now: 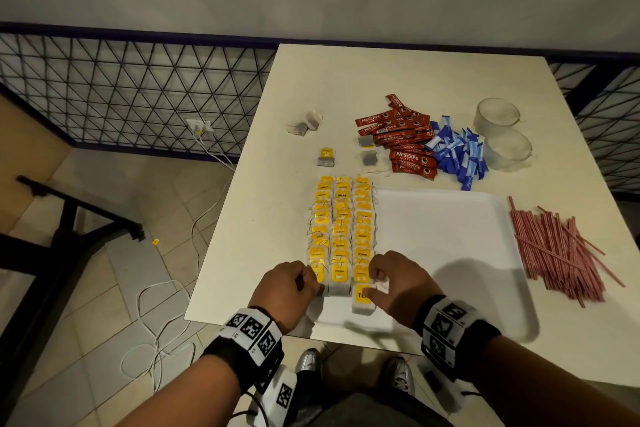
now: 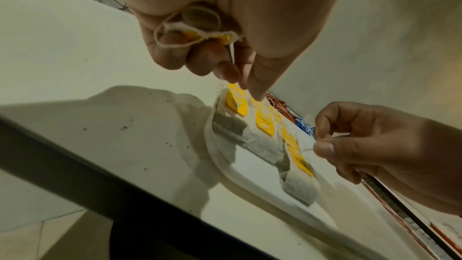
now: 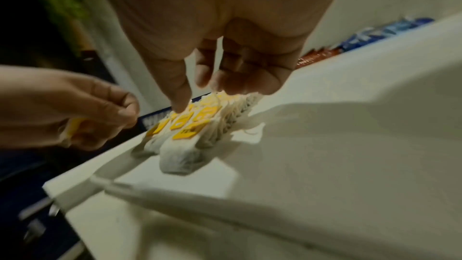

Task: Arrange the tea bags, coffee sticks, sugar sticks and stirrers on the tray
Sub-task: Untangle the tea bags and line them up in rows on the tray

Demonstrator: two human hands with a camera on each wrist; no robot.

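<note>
A white tray [image 1: 443, 246] lies near the table's front edge. Three columns of tea bags [image 1: 341, 229] with yellow tags fill its left side. My left hand [image 1: 306, 282] hovers at the near end of the left column, with a tea bag [image 2: 200, 19] and its string curled in the palm. My right hand [image 1: 375, 284] is at the near end of the right column, over the nearest tea bag [image 1: 362, 303]. Its thumb and forefinger pinch a thin string [image 2: 308, 149]. Red coffee sticks [image 1: 401, 139], blue sugar sticks [image 1: 457, 156] and red stirrers [image 1: 557, 250] lie off the tray.
Loose tea bags [image 1: 304, 123] [image 1: 326, 157] [image 1: 367, 158] lie behind the tray. Two glass cups [image 1: 497, 116] [image 1: 509, 149] stand at the back right. The right half of the tray is bare. A yellow tag [image 1: 155, 242] and cables lie on the floor to the left.
</note>
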